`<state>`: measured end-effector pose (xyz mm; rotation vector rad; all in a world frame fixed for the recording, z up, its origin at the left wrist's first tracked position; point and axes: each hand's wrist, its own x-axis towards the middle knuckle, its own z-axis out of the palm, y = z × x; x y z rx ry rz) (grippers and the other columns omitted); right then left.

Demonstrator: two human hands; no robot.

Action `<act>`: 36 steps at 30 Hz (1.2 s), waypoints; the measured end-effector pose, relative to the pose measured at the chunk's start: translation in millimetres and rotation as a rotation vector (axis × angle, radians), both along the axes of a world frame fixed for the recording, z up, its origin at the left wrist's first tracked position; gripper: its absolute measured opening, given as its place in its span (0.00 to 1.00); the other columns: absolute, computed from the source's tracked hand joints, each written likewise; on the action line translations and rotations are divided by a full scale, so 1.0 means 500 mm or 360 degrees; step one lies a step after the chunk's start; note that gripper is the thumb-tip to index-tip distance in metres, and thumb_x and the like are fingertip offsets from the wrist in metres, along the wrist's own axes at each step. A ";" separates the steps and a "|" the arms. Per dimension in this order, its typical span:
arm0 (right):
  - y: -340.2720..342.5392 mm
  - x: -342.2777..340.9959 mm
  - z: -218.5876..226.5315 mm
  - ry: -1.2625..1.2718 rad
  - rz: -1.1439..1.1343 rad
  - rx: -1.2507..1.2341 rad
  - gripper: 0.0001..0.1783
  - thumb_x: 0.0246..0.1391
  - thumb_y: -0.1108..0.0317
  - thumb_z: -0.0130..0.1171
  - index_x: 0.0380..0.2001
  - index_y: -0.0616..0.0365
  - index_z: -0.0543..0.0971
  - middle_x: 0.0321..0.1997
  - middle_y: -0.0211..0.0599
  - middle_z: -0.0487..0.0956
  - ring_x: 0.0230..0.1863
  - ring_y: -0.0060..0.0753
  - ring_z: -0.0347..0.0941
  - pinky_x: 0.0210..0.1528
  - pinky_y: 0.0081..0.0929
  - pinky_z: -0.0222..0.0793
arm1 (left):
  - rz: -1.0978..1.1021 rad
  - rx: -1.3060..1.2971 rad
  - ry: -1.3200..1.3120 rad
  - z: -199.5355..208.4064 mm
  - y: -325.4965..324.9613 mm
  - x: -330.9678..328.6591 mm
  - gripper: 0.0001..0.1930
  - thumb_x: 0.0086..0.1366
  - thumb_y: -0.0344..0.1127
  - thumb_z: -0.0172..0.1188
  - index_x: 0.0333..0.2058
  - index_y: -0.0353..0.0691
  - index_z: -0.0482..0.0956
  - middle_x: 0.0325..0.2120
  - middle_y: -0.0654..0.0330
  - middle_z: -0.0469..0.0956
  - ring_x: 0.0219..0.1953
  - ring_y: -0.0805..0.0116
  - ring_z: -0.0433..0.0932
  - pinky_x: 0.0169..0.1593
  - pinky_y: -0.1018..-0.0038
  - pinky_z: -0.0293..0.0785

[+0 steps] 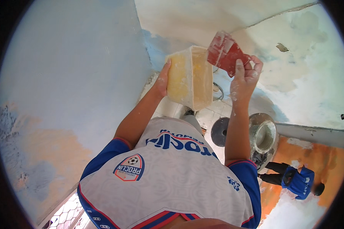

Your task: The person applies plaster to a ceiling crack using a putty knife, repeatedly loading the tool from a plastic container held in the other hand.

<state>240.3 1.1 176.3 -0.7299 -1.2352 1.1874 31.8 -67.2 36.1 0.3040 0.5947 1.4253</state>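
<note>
My left hand (163, 79) grips the side of a yellowish plastic tub (179, 78), its fingers mostly hidden behind it. The tub is box-shaped and its open mouth faces right, with pale smears on the walls and rim. In my right hand (244, 76) is a flat red putty spreader (227, 57), pinched between thumb and fingers. Whitish filler streaks its face and far edge. The spreader is beside the tub's mouth; whether the two touch I cannot tell. White specks dot my right wrist.
Patchy painted walls (76, 61) rise around me, one with a crack and a chipped spot (282, 47). A filler-coated bucket (264, 137) and a dark round disc (219, 131) are at the right above the tiled floor (168, 108). A person in blue (299, 181) is farther right.
</note>
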 end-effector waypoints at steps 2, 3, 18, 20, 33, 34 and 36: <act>-0.025 -0.039 -0.019 0.0032 0.0033 -0.0001 0.17 0.67 0.80 0.49 0.54 0.54 0.60 0.45 0.42 0.79 0.36 0.23 0.75 0.32 0.22 0.70 | 0.0027 0.0013 -0.0086 -0.011 -0.015 -0.023 0.33 0.75 0.61 0.38 0.66 0.43 0.64 0.59 0.56 0.73 0.59 0.61 0.74 0.63 0.62 0.72; -0.033 -0.045 -0.032 0.0026 0.0036 -0.0018 0.17 0.67 0.80 0.49 0.54 0.54 0.60 0.45 0.42 0.79 0.36 0.23 0.75 0.32 0.22 0.70 | 0.0028 0.0081 -0.0049 -0.013 -0.027 -0.026 0.33 0.75 0.61 0.38 0.66 0.42 0.64 0.59 0.56 0.73 0.59 0.61 0.75 0.63 0.62 0.72; -0.100 -0.075 -0.108 0.0392 0.0350 -0.0079 0.20 0.66 0.82 0.49 0.55 0.52 0.60 0.50 0.41 0.78 0.51 0.28 0.75 0.55 0.30 0.72 | 0.0063 0.0028 0.0002 -0.022 -0.059 -0.058 0.34 0.74 0.65 0.38 0.62 0.42 0.70 0.54 0.57 0.78 0.53 0.61 0.78 0.59 0.63 0.75; -0.124 -0.068 -0.115 0.0363 0.0377 -0.0102 0.19 0.65 0.82 0.50 0.55 0.52 0.61 0.50 0.41 0.78 0.50 0.28 0.75 0.54 0.29 0.72 | 0.0047 0.0038 0.0051 -0.026 -0.064 -0.070 0.35 0.73 0.66 0.38 0.62 0.42 0.70 0.53 0.57 0.78 0.53 0.60 0.78 0.58 0.63 0.76; -0.132 -0.003 0.001 -0.0031 0.0259 0.0069 0.18 0.63 0.81 0.55 0.53 0.57 0.65 0.43 0.42 0.81 0.37 0.21 0.76 0.41 0.19 0.72 | 0.0237 0.0399 0.0002 0.021 -0.086 -0.076 0.40 0.71 0.69 0.32 0.68 0.44 0.61 0.62 0.54 0.70 0.61 0.57 0.72 0.63 0.58 0.72; -0.141 -0.009 0.019 -0.0030 0.0257 0.0062 0.18 0.63 0.81 0.55 0.53 0.57 0.65 0.43 0.42 0.81 0.37 0.21 0.76 0.41 0.19 0.72 | 0.0291 0.0536 0.0001 0.032 -0.088 -0.071 0.40 0.71 0.69 0.34 0.68 0.44 0.61 0.62 0.54 0.69 0.60 0.58 0.73 0.61 0.59 0.74; -0.176 -0.030 0.045 -0.0199 0.0051 0.0065 0.21 0.61 0.79 0.60 0.53 0.59 0.64 0.40 0.41 0.81 0.41 0.24 0.79 0.43 0.20 0.75 | 0.0360 0.0595 0.0054 0.036 -0.085 -0.069 0.41 0.70 0.70 0.35 0.68 0.45 0.61 0.62 0.54 0.69 0.61 0.58 0.73 0.62 0.59 0.74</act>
